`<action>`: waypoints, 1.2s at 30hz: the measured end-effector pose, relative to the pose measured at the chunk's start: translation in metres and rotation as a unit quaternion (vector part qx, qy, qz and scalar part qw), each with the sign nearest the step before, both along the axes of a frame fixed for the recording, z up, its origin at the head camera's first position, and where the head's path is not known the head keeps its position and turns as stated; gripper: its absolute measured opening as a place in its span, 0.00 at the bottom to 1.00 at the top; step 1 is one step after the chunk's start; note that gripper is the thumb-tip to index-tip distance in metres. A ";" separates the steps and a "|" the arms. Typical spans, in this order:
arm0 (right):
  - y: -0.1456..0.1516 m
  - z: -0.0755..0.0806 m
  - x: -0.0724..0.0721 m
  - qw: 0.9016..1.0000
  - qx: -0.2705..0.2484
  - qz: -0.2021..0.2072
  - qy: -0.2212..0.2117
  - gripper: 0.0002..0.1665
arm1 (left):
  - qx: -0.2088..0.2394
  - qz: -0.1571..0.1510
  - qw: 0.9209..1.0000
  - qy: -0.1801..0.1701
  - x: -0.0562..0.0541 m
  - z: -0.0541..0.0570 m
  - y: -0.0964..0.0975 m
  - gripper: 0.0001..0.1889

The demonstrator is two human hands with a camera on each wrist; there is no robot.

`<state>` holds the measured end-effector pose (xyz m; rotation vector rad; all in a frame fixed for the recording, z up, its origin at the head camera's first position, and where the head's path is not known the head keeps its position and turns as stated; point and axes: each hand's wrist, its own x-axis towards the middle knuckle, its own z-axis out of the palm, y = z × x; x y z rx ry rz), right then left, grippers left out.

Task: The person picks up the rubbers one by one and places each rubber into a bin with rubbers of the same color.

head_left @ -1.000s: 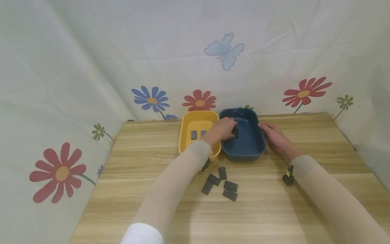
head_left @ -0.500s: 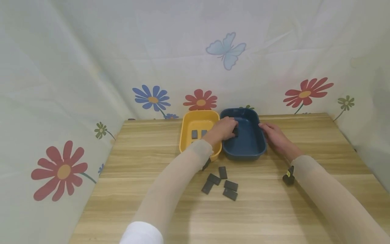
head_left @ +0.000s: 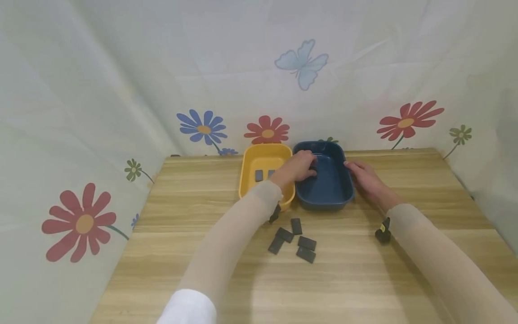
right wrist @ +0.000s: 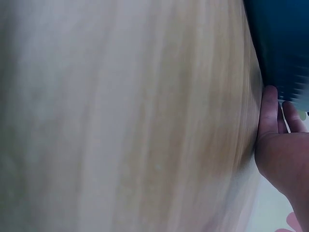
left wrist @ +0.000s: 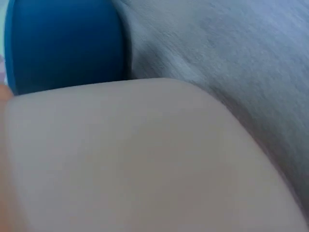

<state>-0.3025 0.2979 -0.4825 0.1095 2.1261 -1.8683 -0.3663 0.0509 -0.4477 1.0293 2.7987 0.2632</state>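
My left hand [head_left: 297, 166] reaches over the left rim of a dark blue plastic bin [head_left: 325, 204]. Its bent fingers and thumb pinch a small dark rectangular block [head_left: 313, 168], mostly hidden by the hand. In the left wrist view the forearm sleeve [left wrist: 145, 159] fills the lower part and hides the hand's grip. My right hand [head_left: 366, 177] rests at the blue bin's right side, thumb at the rim. The right wrist view shows the right hand's fingers [right wrist: 268, 113] lying straight against the bin's outer wall.
A yellow bin [head_left: 244, 173] stands left of the blue one and holds dark blocks [head_left: 259, 175], partly covered by the left arm. Several more dark blocks [head_left: 306, 243] lie loose on the wooden table [head_left: 344, 279] in front. A flowered cloth [head_left: 226, 67] hangs behind.
The left thumb now shows where the block's face was visible before, and less of the block is seen. The right hand keeps its place; the view has tilted slightly.
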 end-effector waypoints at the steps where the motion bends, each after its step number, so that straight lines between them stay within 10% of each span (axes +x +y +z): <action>1: 0.000 0.000 -0.001 1.000 -0.001 0.001 0.002 0.44 | 0.025 0.003 1.000 -0.008 -0.001 0.001 -0.001 0.23; 7: 0.001 -0.003 -0.003 1.000 0.006 -0.002 0.005 0.42 | 0.173 0.025 0.982 -0.064 0.000 0.018 -0.012 0.23; 13: -0.001 -0.005 -0.003 1.000 -0.010 -0.003 0.003 0.41 | 0.214 0.014 0.974 -0.078 0.013 0.045 -0.025 0.26; 24: -0.002 -0.002 0.000 1.000 -0.020 -0.010 0.005 0.37 | 0.202 -0.054 0.978 -0.027 0.082 0.097 -0.055 0.32; 29: -0.003 -0.002 0.001 0.999 -0.029 -0.015 0.006 0.36 | 0.181 -0.070 0.981 -0.009 0.118 0.098 -0.075 0.34; 36: 0.000 -0.006 -0.003 1.000 -0.018 -0.015 0.016 0.38 | 0.116 -0.075 0.989 -0.043 0.154 0.071 -0.094 0.35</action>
